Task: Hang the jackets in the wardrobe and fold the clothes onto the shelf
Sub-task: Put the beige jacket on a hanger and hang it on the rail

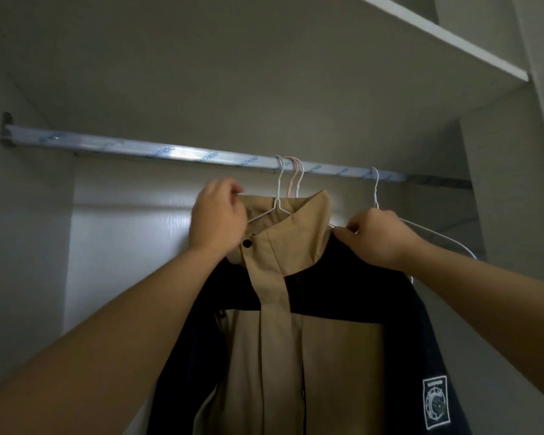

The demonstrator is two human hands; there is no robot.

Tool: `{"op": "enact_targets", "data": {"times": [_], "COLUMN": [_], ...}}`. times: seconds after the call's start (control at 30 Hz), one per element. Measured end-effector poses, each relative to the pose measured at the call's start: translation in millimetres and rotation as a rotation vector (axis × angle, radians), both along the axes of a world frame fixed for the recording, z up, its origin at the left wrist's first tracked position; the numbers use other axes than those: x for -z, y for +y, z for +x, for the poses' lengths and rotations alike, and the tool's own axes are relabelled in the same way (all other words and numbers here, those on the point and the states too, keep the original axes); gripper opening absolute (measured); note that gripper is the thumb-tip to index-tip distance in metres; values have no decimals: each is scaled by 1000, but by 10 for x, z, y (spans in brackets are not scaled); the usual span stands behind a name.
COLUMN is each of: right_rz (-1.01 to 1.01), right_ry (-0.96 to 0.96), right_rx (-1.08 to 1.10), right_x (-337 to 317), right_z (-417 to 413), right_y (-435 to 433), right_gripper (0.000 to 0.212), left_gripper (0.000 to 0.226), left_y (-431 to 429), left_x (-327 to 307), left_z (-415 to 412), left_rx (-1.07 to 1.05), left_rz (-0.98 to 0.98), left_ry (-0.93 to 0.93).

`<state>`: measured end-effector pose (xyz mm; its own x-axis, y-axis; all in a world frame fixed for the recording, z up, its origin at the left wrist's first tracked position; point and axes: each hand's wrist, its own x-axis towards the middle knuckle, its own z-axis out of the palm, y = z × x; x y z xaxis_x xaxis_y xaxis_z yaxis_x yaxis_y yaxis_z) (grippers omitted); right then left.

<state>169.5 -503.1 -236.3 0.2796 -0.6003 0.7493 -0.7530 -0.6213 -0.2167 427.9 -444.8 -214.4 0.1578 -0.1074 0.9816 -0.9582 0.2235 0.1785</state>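
One jacket point(296, 324), one rail point(170, 153), perhaps four hangers point(278, 196) (hooks overlap), two hands point(217, 218).

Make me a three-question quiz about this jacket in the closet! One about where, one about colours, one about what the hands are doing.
1. Where do the hanger hooks sit?
A. on the shelf
B. on the rail
C. on the floor

2. Which colours is the jacket?
A. red and white
B. green and yellow
C. tan and dark navy

3. What are the hands doing?
A. both hold the jacket near its collar
B. both hang free
C. one holds a phone

Answers: B, the hooks loop over the rail. C, the jacket has a tan front and dark shoulders. A, the left hand and the right hand both pinch the jacket's top.
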Motion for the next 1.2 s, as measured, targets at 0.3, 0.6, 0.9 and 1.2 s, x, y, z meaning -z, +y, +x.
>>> {"op": "enact_targets", "data": {"times": [0.3,0.6,0.9,1.2], "right_rz": [59,257,264,232], "right_ry": [-41,-35,-77,41], "right_rx": [-171,-267,-316,-413], "right_x": [304,413,471,492], "right_z": [-19,82,236,599], "right_y": [338,687,850,1075], "right_gripper": [40,24,36,31], "left_gripper": [80,26,32,20], "left_y": [131,68,257,618], "left_x": [-131,-299,-566,-630], "left_z": [-690,-865,-659,-496], "left_rx": [-220,-803,-885,-968], "left_rz": [357,447,648,720], "left_ry": [-835,-1344,-910,-776]}}
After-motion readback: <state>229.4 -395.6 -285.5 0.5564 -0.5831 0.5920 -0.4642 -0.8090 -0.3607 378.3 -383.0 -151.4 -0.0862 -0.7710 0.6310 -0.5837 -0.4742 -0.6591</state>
